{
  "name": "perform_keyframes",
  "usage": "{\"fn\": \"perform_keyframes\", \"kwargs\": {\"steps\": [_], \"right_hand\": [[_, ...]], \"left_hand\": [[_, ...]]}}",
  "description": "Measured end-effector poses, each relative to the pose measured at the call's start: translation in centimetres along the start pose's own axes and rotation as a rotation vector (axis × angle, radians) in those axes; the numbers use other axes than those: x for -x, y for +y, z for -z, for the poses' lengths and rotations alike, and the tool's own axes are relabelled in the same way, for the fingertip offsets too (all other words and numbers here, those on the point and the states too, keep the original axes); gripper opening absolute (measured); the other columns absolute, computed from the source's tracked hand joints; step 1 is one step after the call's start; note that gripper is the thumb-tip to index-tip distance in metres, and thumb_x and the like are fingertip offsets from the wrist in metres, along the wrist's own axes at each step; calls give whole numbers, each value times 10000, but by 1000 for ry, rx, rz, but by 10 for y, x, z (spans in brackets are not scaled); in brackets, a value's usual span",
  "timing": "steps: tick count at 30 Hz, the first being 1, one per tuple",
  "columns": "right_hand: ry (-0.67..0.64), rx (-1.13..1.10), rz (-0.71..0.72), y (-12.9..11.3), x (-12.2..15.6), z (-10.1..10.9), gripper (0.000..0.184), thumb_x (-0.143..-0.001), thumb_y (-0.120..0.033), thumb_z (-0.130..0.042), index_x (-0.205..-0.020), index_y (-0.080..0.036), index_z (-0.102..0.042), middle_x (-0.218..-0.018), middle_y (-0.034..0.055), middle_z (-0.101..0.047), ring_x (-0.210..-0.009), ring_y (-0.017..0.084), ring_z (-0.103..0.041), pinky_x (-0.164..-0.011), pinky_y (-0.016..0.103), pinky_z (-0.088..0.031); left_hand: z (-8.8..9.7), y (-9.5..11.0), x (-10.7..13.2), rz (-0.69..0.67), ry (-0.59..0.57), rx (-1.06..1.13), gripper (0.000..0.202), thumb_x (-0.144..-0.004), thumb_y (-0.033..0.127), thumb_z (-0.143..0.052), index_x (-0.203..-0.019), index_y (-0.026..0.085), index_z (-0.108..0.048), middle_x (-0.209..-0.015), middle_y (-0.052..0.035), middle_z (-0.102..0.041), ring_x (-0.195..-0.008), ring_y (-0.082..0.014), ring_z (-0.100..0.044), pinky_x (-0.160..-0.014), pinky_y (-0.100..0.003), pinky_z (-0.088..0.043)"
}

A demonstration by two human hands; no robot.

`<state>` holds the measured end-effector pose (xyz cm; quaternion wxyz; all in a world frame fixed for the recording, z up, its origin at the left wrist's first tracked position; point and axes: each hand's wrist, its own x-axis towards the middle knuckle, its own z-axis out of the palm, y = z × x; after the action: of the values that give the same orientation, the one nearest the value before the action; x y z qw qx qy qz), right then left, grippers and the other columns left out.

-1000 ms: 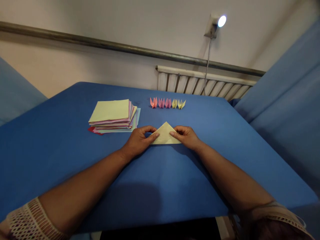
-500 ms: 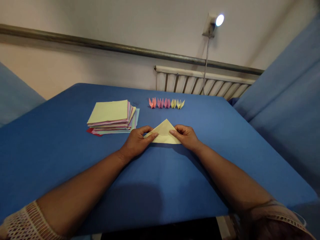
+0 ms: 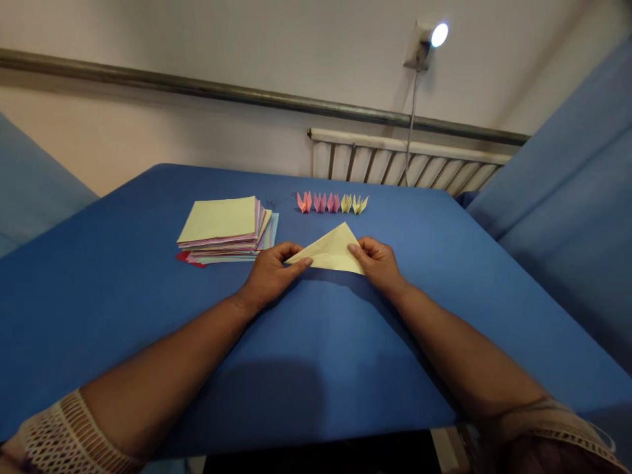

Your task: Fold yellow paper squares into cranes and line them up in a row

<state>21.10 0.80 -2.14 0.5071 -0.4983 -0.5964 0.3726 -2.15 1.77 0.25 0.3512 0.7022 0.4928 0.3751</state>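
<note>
A yellow sheet of paper (image 3: pixel 332 251), folded into a triangle with its peak pointing away from me, is stretched between my two hands above the table. My left hand (image 3: pixel 272 275) pinches its left corner between thumb and fingers. On the other side, my right hand (image 3: pixel 381 264) grips the right edge, thumb on top and fingers behind the paper. Just left of my left hand lies a tall stack of coloured paper (image 3: pixel 217 220), a yellow sheet uppermost. Beyond the folded sheet stands a row of small folded paper cranes (image 3: pixel 333 203) in pink, purple and yellow.
The blue-covered table (image 3: pixel 395 368) reaches back toward a wall with a metal pipe (image 3: pixel 237 92) and a white radiator (image 3: pixel 365 139). A lit plug-in lamp (image 3: pixel 439 35) with a cord is on the wall. Blue curtains (image 3: pixel 567 178) hang at both sides.
My right hand has moved right and slightly away from me, tilting the folded yellow paper so its right side is higher and its peak sits further right. The left hand keeps its pinch.
</note>
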Motion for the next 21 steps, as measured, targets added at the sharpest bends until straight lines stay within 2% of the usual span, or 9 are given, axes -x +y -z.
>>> {"fn": "perform_keyframes", "kwargs": {"steps": [5, 10, 16, 21], "right_hand": [[12, -35, -32, 3, -3, 3, 414, -767, -609, -593, -691, -205, -542, -593, -43, -440, -530, 96, -347, -491, 241, -286], [35, -27, -54, 8, -7, 4, 438, -728, -635, -612, -684, -209, -525, -586, -45, -442, -525, 96, -353, -488, 241, -282], [38, -51, -76, 16, -10, 5, 422, -723, -617, -630, -688, -205, -545, -593, -37, -474, -531, 100, -377, -495, 241, -302], [13, -22, -59, 13, -10, 3, 424, -735, -628, -602, -715, -206, -563, -621, -28, -499, -549, 106, -401, -505, 241, -323]], "left_hand": [[-4, -7, -2, -6, 67, 106, 341, -731, 443, -714, -934, 170, -690, -915, -39, -714, -829, -193, -644, -800, -340, -512], [-6, -7, -3, -11, 110, 181, 321, -720, 394, -729, -936, 160, -684, -926, -45, -721, -822, -180, -655, -812, -330, -516], [-3, -6, -4, 53, 146, 162, 362, -764, 409, -663, -1028, 162, -670, -791, -20, -699, -740, -166, -638, -703, -287, -496], [0, -9, -7, 44, 145, 104, 383, -790, 432, -625, -1054, 158, -666, -729, -4, -672, -663, -150, -604, -631, -269, -463]]}}
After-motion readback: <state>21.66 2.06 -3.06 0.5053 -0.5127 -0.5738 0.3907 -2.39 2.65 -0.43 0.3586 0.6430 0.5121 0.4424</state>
